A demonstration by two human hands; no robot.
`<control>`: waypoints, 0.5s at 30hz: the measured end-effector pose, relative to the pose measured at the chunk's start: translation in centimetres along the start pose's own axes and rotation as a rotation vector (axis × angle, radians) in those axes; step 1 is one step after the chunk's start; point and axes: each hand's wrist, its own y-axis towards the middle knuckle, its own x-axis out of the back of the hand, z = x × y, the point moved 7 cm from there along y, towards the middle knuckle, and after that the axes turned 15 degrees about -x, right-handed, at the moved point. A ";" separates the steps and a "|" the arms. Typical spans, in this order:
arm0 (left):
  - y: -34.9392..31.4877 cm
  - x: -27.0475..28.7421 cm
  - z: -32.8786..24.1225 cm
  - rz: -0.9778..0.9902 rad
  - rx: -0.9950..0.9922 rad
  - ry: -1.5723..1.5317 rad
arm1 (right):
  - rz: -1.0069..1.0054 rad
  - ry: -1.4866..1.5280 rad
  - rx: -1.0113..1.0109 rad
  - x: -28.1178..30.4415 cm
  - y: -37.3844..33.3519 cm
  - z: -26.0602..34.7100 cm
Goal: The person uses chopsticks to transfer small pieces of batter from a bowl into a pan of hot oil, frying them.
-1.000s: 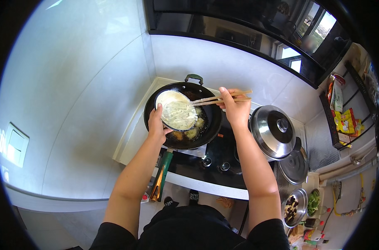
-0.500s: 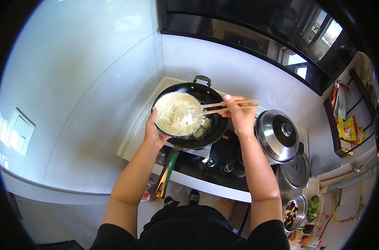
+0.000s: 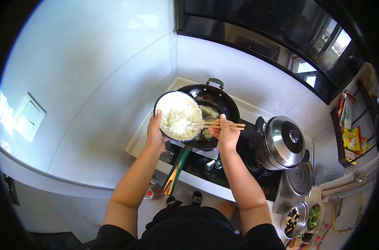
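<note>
My left hand [image 3: 156, 134] grips the rim of a white bowl with a dark edge [image 3: 167, 97], thumb on top, holding it over the left part of a black wok [image 3: 230, 105]. Pale, thick batter [image 3: 177, 118] with greenish flecks coats the inside of the bowl. Between the fingers of my right hand [image 3: 225, 135] is a pair of wooden chopsticks [image 3: 235, 126], their tips in the batter. Pale battered pieces [image 3: 209, 113] lie in the oil in the wok. The wok's green and gold handle [image 3: 177, 171] points toward me.
A lidded steel pot [image 3: 281, 143] stands on the black stove [image 3: 210, 166] to the right. Past it are a round dark lid [image 3: 300, 180], a steel bowl of dark and pale food [image 3: 295, 218] and green vegetables [image 3: 313, 216]. A range hood [image 3: 256, 31] hangs above; a rack [image 3: 343, 133] holds packets.
My right hand has come down and left, lowering the chopsticks deeper across the bowl. The bowl sits further left over the wok, uncovering more of the pieces. The whole view has shifted slightly.
</note>
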 end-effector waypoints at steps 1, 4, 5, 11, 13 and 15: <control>-0.1 0.3 -0.2 -0.009 -0.002 0.008 | -0.017 0.032 -0.021 -0.4 -0.2 -0.5; -0.4 1.0 -0.7 -0.027 -0.002 0.034 | -0.026 0.140 -0.099 -1.5 -0.4 -1.8; -0.5 1.2 -0.8 -0.032 -0.002 0.042 | -0.022 0.177 -0.127 -1.8 -0.4 -2.2; -0.4 3.0 -0.2 -0.001 0.057 -0.004 | 0.153 0.234 -0.155 -4.9 -0.6 -1.9; -0.4 3.4 -0.3 -0.006 0.073 -0.042 | 0.175 0.164 -0.239 -5.2 -0.1 -1.9; -0.2 3.6 -0.8 -0.010 0.077 -0.055 | 0.215 0.045 -0.294 -5.1 0.5 -1.3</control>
